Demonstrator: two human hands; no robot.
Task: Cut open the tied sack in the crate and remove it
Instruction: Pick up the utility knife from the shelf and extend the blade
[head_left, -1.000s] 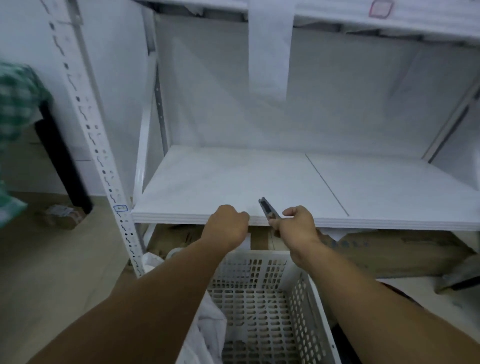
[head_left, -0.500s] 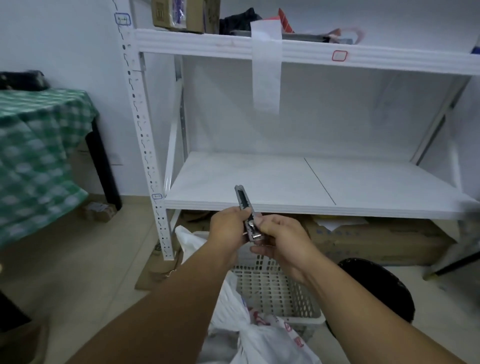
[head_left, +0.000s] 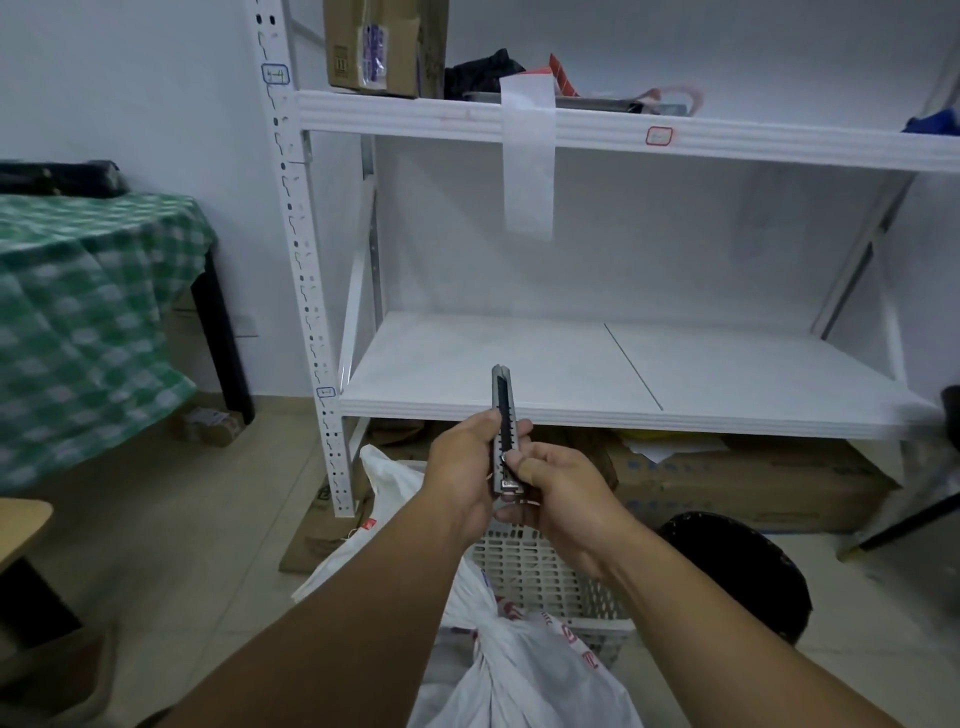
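Note:
A grey utility knife (head_left: 502, 431) stands upright in front of me, held in both hands. My left hand (head_left: 462, 478) grips its middle from the left. My right hand (head_left: 556, 499) pinches its lower end, thumb on the slider. Below my forearms sits a white perforated plastic crate (head_left: 540, 577) on the floor. A white plastic sack (head_left: 524, 670) with red print, gathered and tied at its neck, lies in the crate's near part. Another white bag (head_left: 387, 480) sticks up at the crate's far left. No blade shows at the knife's tip.
A white metal shelving unit (head_left: 623, 374) stands straight ahead, with cardboard boxes (head_left: 748, 478) under its lowest shelf. A round black bin (head_left: 737, 571) sits right of the crate. A table with a green checked cloth (head_left: 88, 322) is on the left.
The view has pulled back and up from the shelf edge. My hands have come together on the knife, which has turned upright. The tied sack has come into view below.

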